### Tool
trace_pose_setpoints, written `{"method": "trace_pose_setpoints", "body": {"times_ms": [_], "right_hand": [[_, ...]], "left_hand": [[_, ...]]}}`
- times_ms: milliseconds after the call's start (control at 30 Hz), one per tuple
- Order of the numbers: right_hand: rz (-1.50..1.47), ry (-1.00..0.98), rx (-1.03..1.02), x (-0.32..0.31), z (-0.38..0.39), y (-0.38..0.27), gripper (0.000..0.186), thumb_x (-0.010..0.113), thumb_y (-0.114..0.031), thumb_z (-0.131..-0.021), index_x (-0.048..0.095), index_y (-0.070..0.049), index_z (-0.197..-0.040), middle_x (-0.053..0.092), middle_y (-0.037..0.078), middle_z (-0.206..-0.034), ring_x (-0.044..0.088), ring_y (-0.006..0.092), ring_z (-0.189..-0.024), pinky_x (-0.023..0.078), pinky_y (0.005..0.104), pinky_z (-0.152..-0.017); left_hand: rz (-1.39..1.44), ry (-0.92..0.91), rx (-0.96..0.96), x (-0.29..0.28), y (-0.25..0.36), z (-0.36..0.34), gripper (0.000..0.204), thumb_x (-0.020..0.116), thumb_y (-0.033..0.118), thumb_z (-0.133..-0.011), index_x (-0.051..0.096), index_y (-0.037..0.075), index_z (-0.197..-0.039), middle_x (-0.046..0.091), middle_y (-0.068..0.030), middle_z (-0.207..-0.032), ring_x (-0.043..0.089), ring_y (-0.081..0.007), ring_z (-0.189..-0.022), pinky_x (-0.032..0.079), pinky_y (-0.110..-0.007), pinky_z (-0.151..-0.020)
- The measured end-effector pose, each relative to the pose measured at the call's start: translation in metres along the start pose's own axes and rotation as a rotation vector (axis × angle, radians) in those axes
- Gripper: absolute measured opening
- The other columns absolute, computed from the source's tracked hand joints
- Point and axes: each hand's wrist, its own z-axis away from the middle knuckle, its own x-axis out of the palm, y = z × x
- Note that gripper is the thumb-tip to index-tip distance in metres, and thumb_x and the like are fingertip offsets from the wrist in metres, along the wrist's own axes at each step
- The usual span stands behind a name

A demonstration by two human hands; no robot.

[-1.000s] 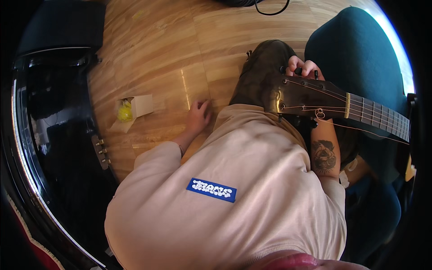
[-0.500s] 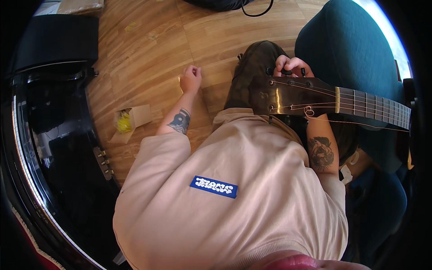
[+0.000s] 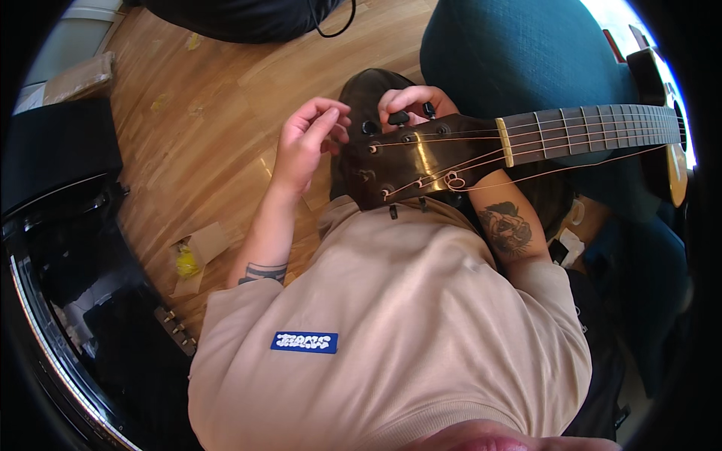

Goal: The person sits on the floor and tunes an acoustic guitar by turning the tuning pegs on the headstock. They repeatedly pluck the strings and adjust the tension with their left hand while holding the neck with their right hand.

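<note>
The dark guitar headstock [image 3: 430, 156] sits at the upper centre of the frame, where the right hand [image 3: 400, 105] pinches a black tuning peg [image 3: 398, 118]. One slack, coiled string [image 3: 454, 181] crosses near the right forearm [image 3: 511, 224] and might snag should either shift. The left hand [image 3: 310, 139], half-curled, seemingly empty, hovers just left.

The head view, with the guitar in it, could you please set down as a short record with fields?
Left grip: raised beside the headstock, fingers loosely curled, nothing visibly held
Right grip: fingers about a dark tuning peg; how firmly is unclear
Guitar: neck running toward the picture's right
Loose string: coiled end by the headstock, length slack alongside the neck
Floor, left: open carton, something yellow inside
Behind: teal seat
</note>
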Motion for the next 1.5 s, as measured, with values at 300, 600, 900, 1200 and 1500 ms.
{"method": "trace_pose_setpoints", "body": {"times_ms": [300,600,900,1200,1500], "right_hand": [[0.008,-0.005,-0.025,0.000,0.001,-0.002,0.025,0.060,-0.010,-0.095,0.061,0.002,-0.117,0.062,0.013,-0.110,0.061,0.0184,-0.100,0.050,0.0288,-0.088],[-0.100,0.002,0.119,-0.001,-0.001,-0.001,0.029,0.062,-0.019,-0.095,0.058,0.002,-0.115,0.061,0.009,-0.109,0.059,0.0153,-0.101,0.049,0.0274,-0.089],[-0.203,0.025,0.124,-0.003,0.002,0.008,0.034,0.065,-0.022,-0.093,0.056,0.003,-0.115,0.061,0.008,-0.107,0.059,0.0129,-0.098,0.050,0.0254,-0.085],[-0.341,-0.071,0.137,0.000,-0.002,0.012,0.031,0.067,-0.023,-0.092,0.058,-0.001,-0.111,0.060,0.005,-0.103,0.059,0.0107,-0.093,0.051,0.0241,-0.081],[-0.427,-0.007,0.139,0.004,-0.001,0.011,0.023,0.066,-0.020,-0.092,0.058,-0.005,-0.107,0.062,0.002,-0.096,0.061,0.0078,-0.088,0.052,0.0211,-0.078]], "left_hand": [[-0.442,-0.080,0.640,0.037,0.052,0.018,0.011,0.062,0.003,-0.090,0.066,0.000,-0.100,0.062,-0.0027,-0.088,0.053,-0.0066,-0.076,0.041,-0.020,-0.065],[-0.530,-0.142,0.593,0.049,0.057,0.017,0.012,0.061,-0.001,-0.088,0.068,-0.001,-0.098,0.063,-0.0056,-0.091,0.058,-0.0098,-0.078,0.042,-0.022,-0.064],[-0.480,-0.157,0.546,0.053,0.053,0.013,0.011,0.060,-0.001,-0.090,0.067,-0.002,-0.099,0.062,-0.0061,-0.095,0.061,-0.0110,-0.083,0.044,-0.020,-0.066],[-0.438,-0.185,0.508,0.054,0.053,0.012,0.013,0.059,-0.003,-0.091,0.067,-0.003,-0.101,0.062,-0.0070,-0.095,0.061,-0.0111,-0.083,0.047,-0.022,-0.070],[-0.384,-0.233,0.424,0.053,0.054,0.002,0.015,0.062,-0.003,-0.089,0.070,0.000,-0.102,0.061,-0.0044,-0.093,0.059,-0.0096,-0.080,0.047,-0.021,-0.070]]}}
